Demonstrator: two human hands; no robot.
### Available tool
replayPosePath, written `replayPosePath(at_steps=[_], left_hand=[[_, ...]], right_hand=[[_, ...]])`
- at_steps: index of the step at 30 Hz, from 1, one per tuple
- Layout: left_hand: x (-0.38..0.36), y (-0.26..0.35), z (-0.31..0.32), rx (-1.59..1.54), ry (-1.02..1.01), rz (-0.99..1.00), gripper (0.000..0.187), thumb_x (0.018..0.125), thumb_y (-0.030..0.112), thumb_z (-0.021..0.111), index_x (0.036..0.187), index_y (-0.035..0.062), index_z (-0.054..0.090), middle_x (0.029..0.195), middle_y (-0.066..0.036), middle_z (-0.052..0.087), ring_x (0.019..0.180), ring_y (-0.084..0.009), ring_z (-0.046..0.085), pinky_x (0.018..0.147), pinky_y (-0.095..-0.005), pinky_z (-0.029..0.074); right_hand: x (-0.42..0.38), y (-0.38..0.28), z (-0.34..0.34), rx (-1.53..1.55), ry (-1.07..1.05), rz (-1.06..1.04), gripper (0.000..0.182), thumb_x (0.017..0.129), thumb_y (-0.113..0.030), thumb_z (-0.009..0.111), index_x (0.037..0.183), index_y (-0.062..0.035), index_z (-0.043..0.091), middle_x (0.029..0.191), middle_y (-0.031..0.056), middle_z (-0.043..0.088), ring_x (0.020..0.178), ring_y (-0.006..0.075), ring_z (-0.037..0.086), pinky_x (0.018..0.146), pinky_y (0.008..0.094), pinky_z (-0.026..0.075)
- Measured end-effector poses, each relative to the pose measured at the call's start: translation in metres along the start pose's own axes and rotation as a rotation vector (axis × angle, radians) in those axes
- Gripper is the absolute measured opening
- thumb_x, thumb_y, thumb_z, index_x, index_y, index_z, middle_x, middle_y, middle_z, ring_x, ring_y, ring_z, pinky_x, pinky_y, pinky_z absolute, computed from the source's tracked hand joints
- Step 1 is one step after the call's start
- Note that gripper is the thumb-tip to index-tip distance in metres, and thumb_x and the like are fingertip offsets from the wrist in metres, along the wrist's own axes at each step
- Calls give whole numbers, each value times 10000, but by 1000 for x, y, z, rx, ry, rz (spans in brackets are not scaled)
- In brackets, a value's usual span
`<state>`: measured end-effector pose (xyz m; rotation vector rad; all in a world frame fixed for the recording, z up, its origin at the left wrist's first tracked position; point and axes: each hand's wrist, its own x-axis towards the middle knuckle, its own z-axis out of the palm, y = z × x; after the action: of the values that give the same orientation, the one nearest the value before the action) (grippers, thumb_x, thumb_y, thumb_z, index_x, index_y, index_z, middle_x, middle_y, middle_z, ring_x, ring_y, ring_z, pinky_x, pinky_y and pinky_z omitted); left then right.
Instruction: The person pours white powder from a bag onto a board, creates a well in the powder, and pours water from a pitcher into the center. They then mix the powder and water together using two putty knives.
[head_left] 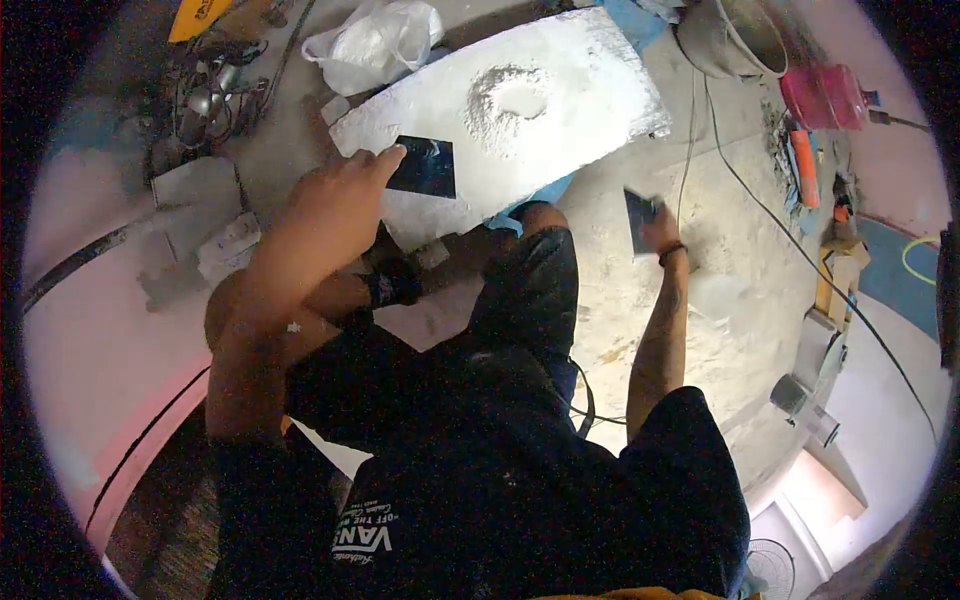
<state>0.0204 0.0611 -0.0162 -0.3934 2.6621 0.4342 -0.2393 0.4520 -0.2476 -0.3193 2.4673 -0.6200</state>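
The heap is sitting on the white board, in front of the person's knees, with a shallow hollow showing in its middle. The left hand is pinching the left blade, a dark flat plate, over the near left part of the board, beside the heap; whether its edge is touching the surface, I cannot tell. The right hand is showing blurred, well off the board and over the dusty floor; it appears to be gripping the right blade, though the exact finger hold is not showing clearly.

For good work here, the left fingers should be bearing evenly on the blade, so it is not twisting. A low angle would probably be lifting material more cleanly than a steep one. Keeping to the outside of the heap's rim should be sparing the wall around the hollow, and light pressure should be keeping bits from sliding off the board's edge.

Farther out, a plastic bag is lying just beyond the board, a bucket is standing past its right end, and a cable is trailing across the floor.
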Motion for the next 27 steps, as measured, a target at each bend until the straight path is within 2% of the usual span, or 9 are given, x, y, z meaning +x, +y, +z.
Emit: replayPosePath(at_steps=[4,8,10,14,16,18,20,23,27], left_hand=[[0,1,5,-34,34,83,500,748,115,564,1208,53,377,1044,-212,534,936,-356,530,812,-422,425],[5,2,17,51,30,110,492,753,111,550,1205,28,375,1028,-214,539,918,-358,539,805,-416,431],[9,-3,23,79,36,78,489,754,109,545,1204,22,375,1024,-212,541,910,-360,542,806,-415,430],[16,-23,20,38,46,-59,440,746,87,510,1166,12,405,957,-202,551,858,-359,553,753,-427,445],[12,-27,14,19,89,-91,399,732,63,479,1124,3,437,914,-197,550,820,-356,558,711,-430,456],[6,-25,9,80,140,-100,387,739,62,473,1123,20,446,918,-194,558,839,-356,560,725,-434,455],[4,-21,-1,52,127,-112,385,740,64,473,1123,26,449,922,-194,562,848,-353,561,731,-432,456],[4,-25,-3,23,123,-125,385,741,72,480,1123,33,452,923,-195,569,853,-345,564,738,-431,457],[3,-26,-10,84,158,-96,386,741,94,502,1119,32,455,926,-197,573,839,-341,570,743,-426,456]], right_hand=[[58,-53,4,176,241,-565,411,689,-57,530,1093,-16,469,995,193,553,976,313,517,810,353,413],[95,-150,-3,-87,1,-407,479,659,-7,457,1134,-70,449,1061,213,509,997,350,493,860,356,399],[121,-167,7,-374,86,-506,456,667,25,413,1109,-59,482,972,241,541,922,359,528,781,364,423],[145,-180,16,-501,84,-509,462,681,-34,393,1132,-78,478,998,225,538,925,350,528,803,371,427],[132,-190,11,-497,78,-476,444,690,-60,392,1125,-77,484,992,201,548,937,345,529,824,366,425],[126,-188,5,-461,-73,-454,427,711,-88,403,1130,-52,476,1055,184,536,982,343,512,851,355,414],[138,-164,20,-279,24,-382,398,699,-107,468,1093,-58,494,1004,198,564,942,336,536,836,373,427],[113,-164,14,-277,79,-471,517,678,-125,597,1124,72,428,1004,248,552,977,252,540,831,329,427],[115,-168,9,-222,-30,-350,490,669,-113,564,1117,44,441,1017,257,539,968,292,541,814,350,433]])
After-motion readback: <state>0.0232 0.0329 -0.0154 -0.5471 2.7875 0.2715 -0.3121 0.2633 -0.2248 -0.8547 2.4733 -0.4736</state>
